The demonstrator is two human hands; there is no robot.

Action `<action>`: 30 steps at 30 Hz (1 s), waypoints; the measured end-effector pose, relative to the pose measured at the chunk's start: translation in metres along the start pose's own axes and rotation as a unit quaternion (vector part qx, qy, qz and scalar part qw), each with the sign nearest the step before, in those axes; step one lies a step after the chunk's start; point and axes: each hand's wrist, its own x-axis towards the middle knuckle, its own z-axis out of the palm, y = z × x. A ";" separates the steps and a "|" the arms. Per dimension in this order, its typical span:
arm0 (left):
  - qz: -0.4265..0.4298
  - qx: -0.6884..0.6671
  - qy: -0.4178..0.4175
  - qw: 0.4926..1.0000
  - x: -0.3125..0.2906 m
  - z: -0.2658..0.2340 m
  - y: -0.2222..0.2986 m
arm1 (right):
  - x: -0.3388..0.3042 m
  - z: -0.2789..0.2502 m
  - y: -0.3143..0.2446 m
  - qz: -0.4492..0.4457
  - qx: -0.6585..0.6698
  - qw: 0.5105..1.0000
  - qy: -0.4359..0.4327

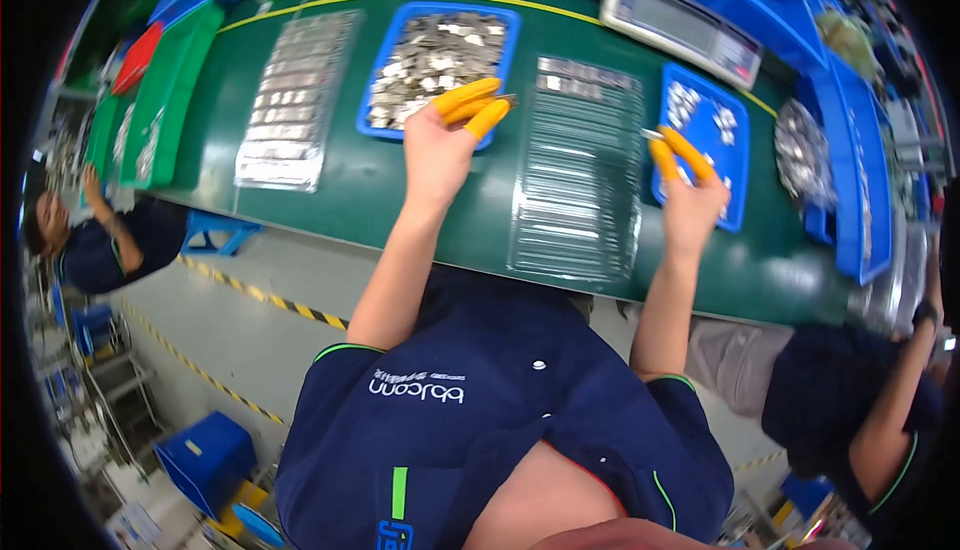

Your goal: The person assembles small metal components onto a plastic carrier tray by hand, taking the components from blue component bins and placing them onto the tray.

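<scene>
My left hand, with yellow covers on its fingers, pinches a small dark metal piece beside the near right corner of a blue tray heaped with small silvery metal parts. My right hand, its fingers covered in yellow too, is closed on a small silvery piece; its exact kind is too small to tell. That hand is over the left edge of a smaller blue tray with little clusters of pale parts. Between my hands lies a clear plastic slotted tray, with parts in its far rows.
A filled clear tray lies at left, near green bins. A white scale stands at the back right. Farther right are a plastic bag of parts and blue bins. Other people are at left and right.
</scene>
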 end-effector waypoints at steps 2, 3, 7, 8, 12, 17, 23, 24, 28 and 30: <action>-0.024 -0.019 -0.031 0.999 -0.005 0.011 0.002 | -0.010 0.009 -0.008 -0.007 0.028 0.998 -0.048; -0.031 -0.021 -0.045 0.998 -0.006 0.016 0.002 | -0.013 0.016 -0.017 -0.005 0.024 0.998 -0.062; -0.078 -0.028 -0.104 0.991 -0.017 0.029 0.004 | -0.019 0.032 -0.019 0.018 0.081 0.992 -0.092; -0.077 -0.032 -0.110 0.990 -0.018 0.030 0.001 | -0.021 0.033 -0.019 0.022 0.079 0.993 -0.087; -0.073 -0.030 -0.115 0.990 -0.021 0.030 -0.006 | -0.025 0.032 -0.017 0.025 0.057 0.992 -0.106; -0.068 -0.007 -0.127 0.990 -0.019 0.028 -0.011 | -0.027 0.029 -0.013 0.075 0.053 0.984 -0.150; -0.115 -0.036 -0.145 0.982 -0.017 0.032 -0.017 | -0.031 0.029 -0.005 0.145 0.198 0.962 -0.117; -0.133 -0.050 -0.151 0.978 -0.016 0.033 -0.017 | -0.031 0.028 -0.005 0.161 0.196 0.960 -0.121; -0.142 -0.072 -0.181 0.970 -0.013 0.031 -0.017 | -0.029 0.023 -0.003 0.216 0.236 0.933 -0.166; -0.142 -0.054 -0.190 0.970 -0.013 0.032 -0.016 | -0.024 0.018 -0.001 0.238 0.238 0.921 -0.194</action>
